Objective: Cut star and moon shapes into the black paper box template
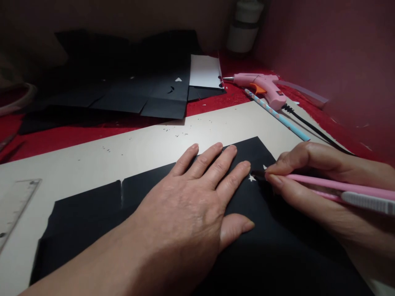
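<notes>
A black paper sheet [92, 213] lies on a beige board [123, 152] in front of me. My left hand [191, 197] lies flat on the sheet with its fingers spread, pressing it down. My right hand [311, 176] grips a pink craft knife [339, 189] like a pen. The knife tip touches the black sheet just right of my left fingertips, beside a small star-shaped cut [252, 178] that shows light through the paper.
More black paper pieces [129, 82] and a white sheet [205, 72] lie at the back on the red surface. A pink glue gun [265, 88] with black cord and a blue pencil [277, 115] lie back right. A clear ruler [15, 205] sits far left. A white jar [245, 26] stands behind.
</notes>
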The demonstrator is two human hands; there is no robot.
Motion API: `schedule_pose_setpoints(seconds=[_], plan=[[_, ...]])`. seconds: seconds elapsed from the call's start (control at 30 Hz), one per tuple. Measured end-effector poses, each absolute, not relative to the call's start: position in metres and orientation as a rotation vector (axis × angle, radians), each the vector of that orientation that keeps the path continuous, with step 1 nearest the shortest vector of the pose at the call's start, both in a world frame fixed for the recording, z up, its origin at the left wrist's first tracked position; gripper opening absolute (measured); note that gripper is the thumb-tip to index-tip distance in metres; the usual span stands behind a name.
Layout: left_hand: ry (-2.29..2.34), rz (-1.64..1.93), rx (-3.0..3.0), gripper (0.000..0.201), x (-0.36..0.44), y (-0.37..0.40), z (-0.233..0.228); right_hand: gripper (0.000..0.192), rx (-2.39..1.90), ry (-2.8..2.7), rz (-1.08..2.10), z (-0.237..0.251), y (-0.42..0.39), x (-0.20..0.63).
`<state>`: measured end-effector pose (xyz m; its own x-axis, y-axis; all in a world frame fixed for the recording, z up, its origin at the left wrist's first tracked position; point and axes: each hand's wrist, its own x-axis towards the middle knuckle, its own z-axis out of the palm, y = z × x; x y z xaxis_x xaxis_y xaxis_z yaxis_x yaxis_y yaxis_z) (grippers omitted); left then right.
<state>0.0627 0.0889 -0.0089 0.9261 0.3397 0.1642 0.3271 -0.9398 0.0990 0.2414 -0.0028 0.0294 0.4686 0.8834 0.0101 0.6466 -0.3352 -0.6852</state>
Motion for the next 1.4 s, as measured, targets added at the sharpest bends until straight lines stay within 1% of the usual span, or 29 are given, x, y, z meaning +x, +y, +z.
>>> schedule_pose_setpoints(seconds=[0.27,0.43,0.6,1.0,1.13,1.4], plan=[[0.534,0.248,2.991,0.066,0.0619,0.0881,-0.0071,0.014,-2.052,-1.293,0.442,0.0260,-0.0025,0.2441],[0.535,0.272,2.992,0.065,0.0619,0.0875,-0.0086,0.023,-2.146,-1.251,0.477,0.0297,-0.0019,0.2427],[0.523,0.297,3.000,0.064,0.0614,0.0880,-0.0091,0.013,-2.166,-1.189,0.598,0.0321,-0.0037,0.2455],[0.508,0.278,3.008,0.066,0.0613,0.0880,-0.0066,0.015,-2.075,-1.188,0.575,0.0300,-0.0016,0.2423],[0.527,0.297,3.017,0.067,0.0614,0.0877,-0.0086,0.012,-2.040,-1.205,0.582,0.0273,-0.0027,0.2434],[0.544,0.253,3.012,0.068,0.0617,0.0872,-0.0089,0.012,-1.991,-1.242,0.607,0.0261,-0.0024,0.2440]])
